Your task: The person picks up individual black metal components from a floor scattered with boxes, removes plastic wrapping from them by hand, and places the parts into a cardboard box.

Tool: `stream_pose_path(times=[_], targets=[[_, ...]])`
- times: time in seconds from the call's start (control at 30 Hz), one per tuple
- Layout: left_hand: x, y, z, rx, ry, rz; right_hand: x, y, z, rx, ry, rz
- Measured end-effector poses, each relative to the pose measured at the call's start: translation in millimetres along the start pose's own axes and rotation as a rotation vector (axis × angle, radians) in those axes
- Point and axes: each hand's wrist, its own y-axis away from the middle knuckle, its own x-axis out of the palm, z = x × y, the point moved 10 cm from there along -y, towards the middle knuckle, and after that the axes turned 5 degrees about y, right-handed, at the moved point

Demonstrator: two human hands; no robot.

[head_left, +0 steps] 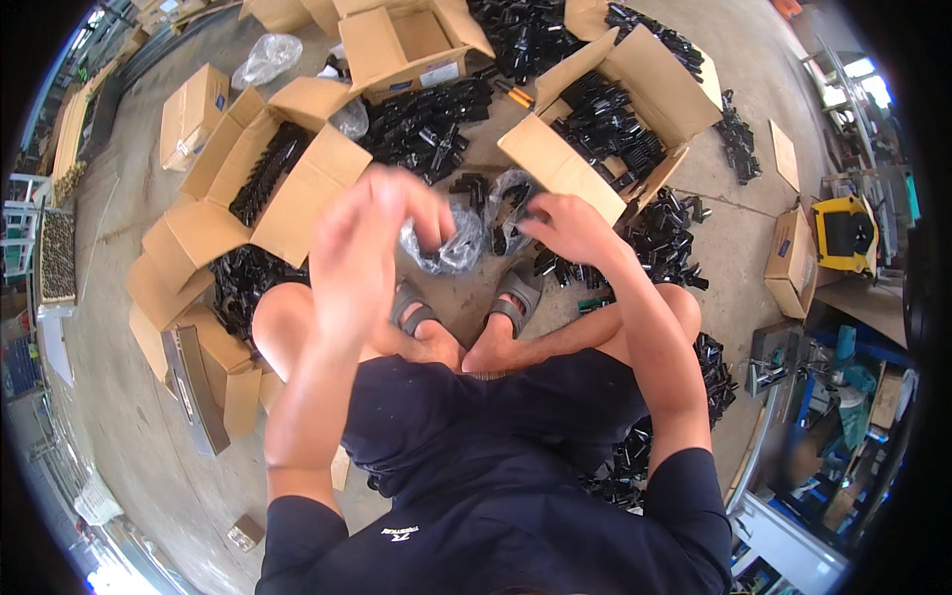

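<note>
My left hand [382, 213] is raised in front of the open carton at the left, its fingers curled and smeared by motion. Whether it holds anything cannot be made out. Beneath its fingertips a clear plastic bag [451, 243] lies crumpled on the floor. My right hand [573, 228] has its fingers bent and closed at the edge of another clear plastic bag [508, 203] with black parts inside. That bag is between the two hands, just beyond my sandalled feet. Small black parts [426, 124] are heaped behind it.
An open carton [322, 174] at the left holds rows of black parts; another open carton [555, 154] at the right is filled with them. More black parts [664, 238] are piled beside my right knee. A yellow-framed device [846, 236] stands at the far right.
</note>
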Motion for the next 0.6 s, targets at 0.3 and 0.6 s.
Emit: stream_pose_path(times=[0.3,0.6], targets=[[-143.2,-46.6,136.4,-0.277,-0.386,-0.485,161.9,-152.6,-43.5,0.262,0.156,0.004],[-71.1,-44.0,101.8,-0.111,-1.029,0.226,218.0,-194.2,-59.8,0.355,0.415,0.033]])
